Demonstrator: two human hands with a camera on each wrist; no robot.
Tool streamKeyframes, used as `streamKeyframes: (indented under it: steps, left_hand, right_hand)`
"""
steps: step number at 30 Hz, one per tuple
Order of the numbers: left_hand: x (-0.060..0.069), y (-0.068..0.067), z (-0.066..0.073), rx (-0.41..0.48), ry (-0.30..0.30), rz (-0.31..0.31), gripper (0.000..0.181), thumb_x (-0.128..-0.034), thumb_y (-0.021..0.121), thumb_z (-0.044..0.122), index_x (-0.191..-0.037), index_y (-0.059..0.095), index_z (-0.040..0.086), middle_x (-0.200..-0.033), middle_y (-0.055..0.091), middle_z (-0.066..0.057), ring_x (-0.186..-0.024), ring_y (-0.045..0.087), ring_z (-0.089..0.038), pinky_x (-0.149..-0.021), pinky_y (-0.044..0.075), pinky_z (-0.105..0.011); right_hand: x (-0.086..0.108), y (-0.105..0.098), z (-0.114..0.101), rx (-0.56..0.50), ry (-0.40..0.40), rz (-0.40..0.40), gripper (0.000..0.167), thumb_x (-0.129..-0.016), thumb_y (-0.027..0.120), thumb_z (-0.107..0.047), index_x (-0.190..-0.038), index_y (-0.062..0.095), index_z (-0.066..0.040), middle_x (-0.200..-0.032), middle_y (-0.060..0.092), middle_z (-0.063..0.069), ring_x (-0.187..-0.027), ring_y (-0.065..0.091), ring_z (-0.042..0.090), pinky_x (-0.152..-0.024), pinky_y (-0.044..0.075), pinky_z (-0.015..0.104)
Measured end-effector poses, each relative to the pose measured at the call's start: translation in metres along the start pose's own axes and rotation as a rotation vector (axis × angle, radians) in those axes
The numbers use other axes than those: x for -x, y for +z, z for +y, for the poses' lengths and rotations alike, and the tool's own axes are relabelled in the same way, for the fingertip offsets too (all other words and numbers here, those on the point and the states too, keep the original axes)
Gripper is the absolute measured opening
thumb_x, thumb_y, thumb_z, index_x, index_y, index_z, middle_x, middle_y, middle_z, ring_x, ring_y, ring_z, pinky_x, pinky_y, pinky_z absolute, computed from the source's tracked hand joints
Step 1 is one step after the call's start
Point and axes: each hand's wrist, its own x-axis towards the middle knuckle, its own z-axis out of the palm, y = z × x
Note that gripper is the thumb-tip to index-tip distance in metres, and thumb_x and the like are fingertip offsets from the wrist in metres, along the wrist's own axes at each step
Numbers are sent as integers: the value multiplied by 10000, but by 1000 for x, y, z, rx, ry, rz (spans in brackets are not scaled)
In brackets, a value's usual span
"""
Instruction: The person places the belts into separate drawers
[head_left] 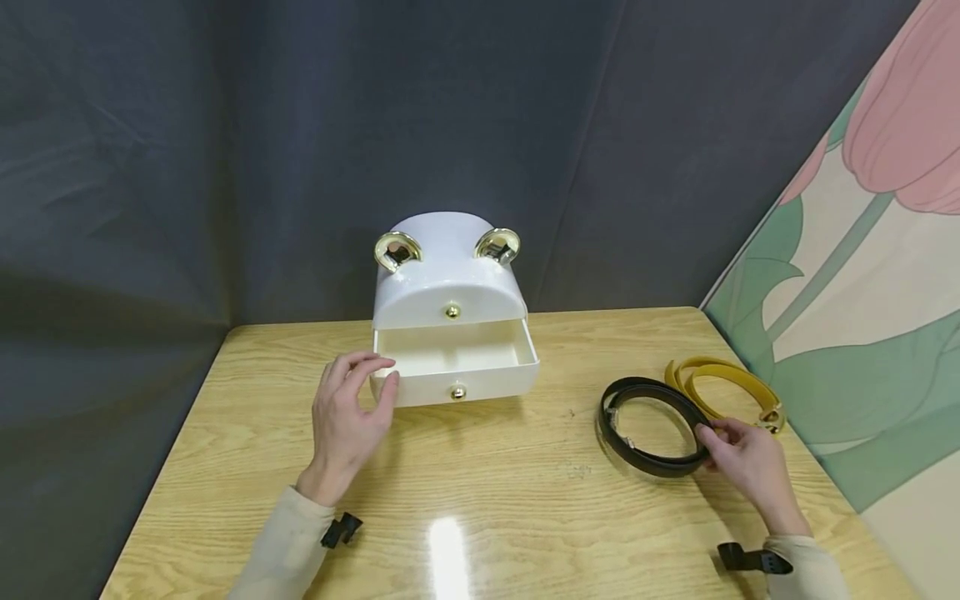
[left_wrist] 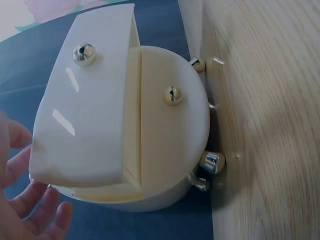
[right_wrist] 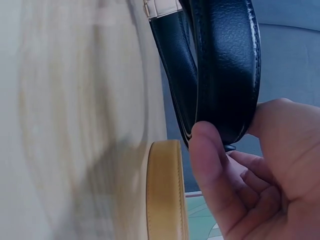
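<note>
My right hand (head_left: 753,467) pinches the right edge of a coiled black leather belt (head_left: 652,464) between thumb and fingers. In the right wrist view the black belt (right_wrist: 227,65) appears held above the tabletop. Next to it lies a coiled yellow belt (head_left: 738,377) with a gold buckle. A white rounded box (head_left: 450,267) with gold ear-like rings stands at the back, its lower drawer (head_left: 498,385) pulled out, with no contents visible. My left hand (head_left: 348,425) is at the drawer's front left corner, fingers loosely bent; whether they touch it is hard to tell.
The wooden table (head_left: 525,483) backs onto a dark curtain (head_left: 420,108). On the right hangs a panel with a tulip print (head_left: 862,292). The upper compartment's gold knob (head_left: 452,312) sits above the drawer opening.
</note>
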Motion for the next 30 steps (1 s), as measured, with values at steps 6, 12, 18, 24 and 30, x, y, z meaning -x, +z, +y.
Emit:
streamKeyframes:
  steps: [6,12,18,24,30]
  left_hand:
    - [-2,-3,-5,36,-22,-84,89,-960,764,134,-953,800,52,-1226,730,-133,-1101,690,-349,-880,544,-510]
    - [-4,-7,-6,53,-24,-119,79,-975,757,105,-969,792,35,-1238,721,-146,-1021,691,-311,-787,537,-471]
    - [-5,-8,-6,35,-9,-133,115,-1006,728,130,-961,779,37,-1226,719,-154,-1125,675,-362,-835,510,-442]
    - [-3,-8,-5,24,3,-133,82,-994,736,105,-953,779,48,-1178,718,-141,-1044,671,-326,-776,488,-394]
    - [-2,-7,-5,30,-2,-108,32,-952,761,67,-930,783,61,-1153,723,-123,-1024,686,-302,-752,510,-366]
  right_hand:
    - [-1,-7,-9,-57,26,-11,485,-1060,647,-290,-1274,679,144,-716,736,4,-544,716,149,-505,487,286]
    - [-5,-14,-19,-86,18,-17,490,-1064,648,-300,-1297,679,131,-706,736,-50,-557,725,148,-511,510,286]
    - [-7,-20,-34,-96,-8,-8,490,-1062,652,-322,-1299,696,104,-709,738,-65,-557,730,140,-533,522,277]
    - [-10,-27,-50,-122,-49,6,459,-1058,663,-307,-1277,712,93,-701,709,-149,-540,709,93,-523,525,275]
    - [-14,-36,-71,-155,-84,-11,437,-1047,682,-303,-1251,731,81,-707,710,-166,-544,710,110,-531,574,256]
